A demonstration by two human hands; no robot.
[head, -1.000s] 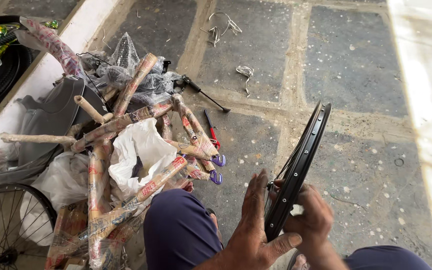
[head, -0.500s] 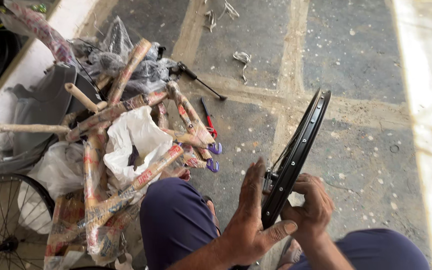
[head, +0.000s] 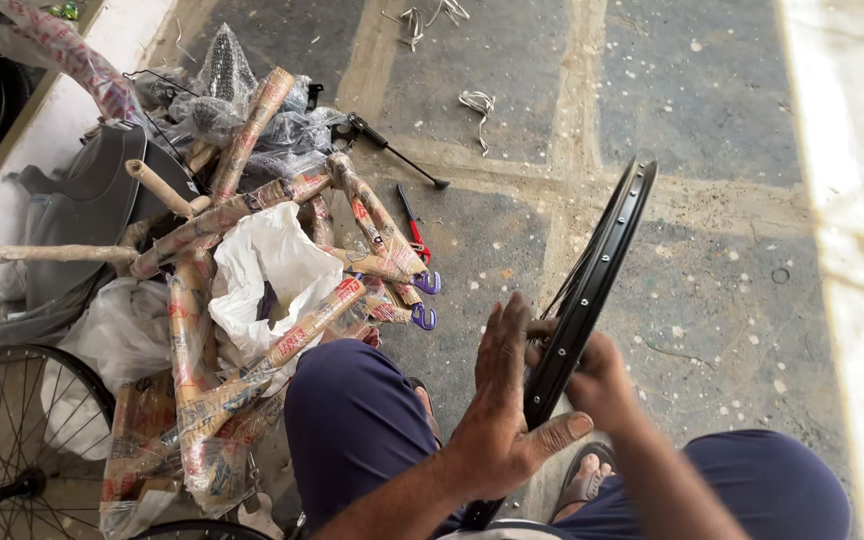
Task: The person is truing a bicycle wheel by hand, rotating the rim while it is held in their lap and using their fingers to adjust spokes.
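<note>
I am steadying the black metal bicycle wheel rim [head: 592, 290], standing upright on edge between my knees, my left hand [head: 497, 410] pressing flat with fingers spread, my right hand [head: 597, 380] curling around it, likely needing careful rotation next.

Left hand [head: 497, 410] flattened higher against the rim [head: 592, 280].

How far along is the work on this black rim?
Done: the rim is unwrapped and stands upright between the knees. In hand: the left hand lies flat on one side and the right hand grips the other. Left: the frame parts lie paper-wrapped in a pile beside a spoked wheel.
</note>
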